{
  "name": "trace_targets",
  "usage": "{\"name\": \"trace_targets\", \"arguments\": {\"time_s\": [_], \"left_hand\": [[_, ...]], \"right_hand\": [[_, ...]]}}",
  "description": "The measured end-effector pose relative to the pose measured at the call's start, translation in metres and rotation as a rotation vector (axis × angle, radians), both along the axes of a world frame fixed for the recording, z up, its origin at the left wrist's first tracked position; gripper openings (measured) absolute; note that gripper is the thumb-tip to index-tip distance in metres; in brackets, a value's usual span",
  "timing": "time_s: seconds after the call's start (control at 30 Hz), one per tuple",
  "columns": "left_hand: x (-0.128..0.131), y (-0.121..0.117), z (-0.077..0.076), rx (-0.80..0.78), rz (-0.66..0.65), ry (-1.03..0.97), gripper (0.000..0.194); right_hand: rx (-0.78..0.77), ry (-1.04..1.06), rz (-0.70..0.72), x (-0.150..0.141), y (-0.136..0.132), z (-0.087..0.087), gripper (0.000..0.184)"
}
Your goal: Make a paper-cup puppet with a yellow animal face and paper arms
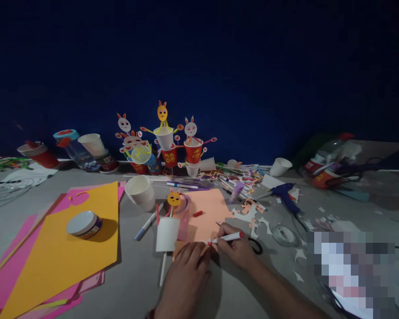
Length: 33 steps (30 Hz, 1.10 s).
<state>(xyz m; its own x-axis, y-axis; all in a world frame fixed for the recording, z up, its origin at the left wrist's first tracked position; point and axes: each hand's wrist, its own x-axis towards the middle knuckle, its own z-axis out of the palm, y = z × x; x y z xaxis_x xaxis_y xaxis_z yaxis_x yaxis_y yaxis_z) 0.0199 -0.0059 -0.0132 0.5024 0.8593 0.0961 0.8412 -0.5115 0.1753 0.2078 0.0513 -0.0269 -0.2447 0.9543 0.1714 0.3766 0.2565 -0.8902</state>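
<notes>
My right hand (pixel 234 248) grips a white marker with red ends (pixel 231 237), its tip low over the orange sheet (pixel 208 204). Right at that tip is a small white paper piece with red on it (pixel 209 242). My left hand (pixel 193 261) lies on the sheet's near edge, fingers stretched out beside the piece. Partly hidden under my right hand are scissors with a black handle (pixel 256 246). A red marker cap (pixel 197 213) rests on the sheet. Left of my hands, a white paper cup (pixel 167 234) carries a yellow animal face (pixel 174 199) and a straw.
Finished-looking cup figures (pixel 165 138) stand along the blue wall. Stacked cups (pixel 140 192) and yellow card (pixel 86 261) bearing a white-lidded jar (pixel 84 223) are left. On the right are paper scraps (pixel 248 212), a glue gun (pixel 286 195), tape (pixel 285 235) and a glue stick (pixel 236 192).
</notes>
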Motion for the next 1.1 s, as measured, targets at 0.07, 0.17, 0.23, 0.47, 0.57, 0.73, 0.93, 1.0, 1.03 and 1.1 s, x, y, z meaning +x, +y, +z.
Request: {"name": "trace_targets", "arguments": {"time_s": [0.07,0.17,0.23,0.47,0.57,0.73,0.93,1.0,1.03,1.1], "left_hand": [[-0.001,0.000,-0.002,0.013,-0.006,-0.013,0.049],[-0.002,0.000,-0.005,0.030,0.003,-0.023,0.050],[-0.003,0.000,-0.008,0.057,-0.005,-0.021,0.051],[-0.010,0.004,-0.027,0.221,-0.051,0.001,0.054],[-0.014,0.010,-0.040,0.348,-0.091,-0.022,0.053],[-0.021,0.018,-0.065,0.478,-0.106,-0.074,0.052],[-0.021,0.016,-0.081,0.458,-0.011,-0.049,0.062],[-0.021,0.016,-0.080,0.463,-0.013,-0.064,0.059],[-0.020,0.016,-0.079,0.466,-0.014,-0.068,0.058],[-0.020,0.016,-0.077,0.469,-0.011,-0.064,0.059]], "right_hand": [[-0.007,0.014,-0.003,0.000,0.000,0.001,0.014],[-0.013,0.061,-0.030,-0.001,-0.001,0.004,0.015],[-0.015,0.109,-0.079,-0.003,-0.003,0.005,0.016],[-0.023,0.258,-0.234,-0.008,-0.004,0.007,0.023],[0.036,0.183,-0.186,-0.001,-0.002,0.018,0.026],[0.247,-0.276,0.056,0.017,-0.006,0.039,0.032],[0.314,-0.773,0.105,0.022,-0.012,0.017,0.056],[0.351,-0.804,0.102,0.024,-0.013,0.007,0.058],[0.365,-0.812,0.102,0.025,-0.013,0.003,0.058],[0.384,-0.830,0.113,0.027,-0.013,-0.003,0.056]]}}
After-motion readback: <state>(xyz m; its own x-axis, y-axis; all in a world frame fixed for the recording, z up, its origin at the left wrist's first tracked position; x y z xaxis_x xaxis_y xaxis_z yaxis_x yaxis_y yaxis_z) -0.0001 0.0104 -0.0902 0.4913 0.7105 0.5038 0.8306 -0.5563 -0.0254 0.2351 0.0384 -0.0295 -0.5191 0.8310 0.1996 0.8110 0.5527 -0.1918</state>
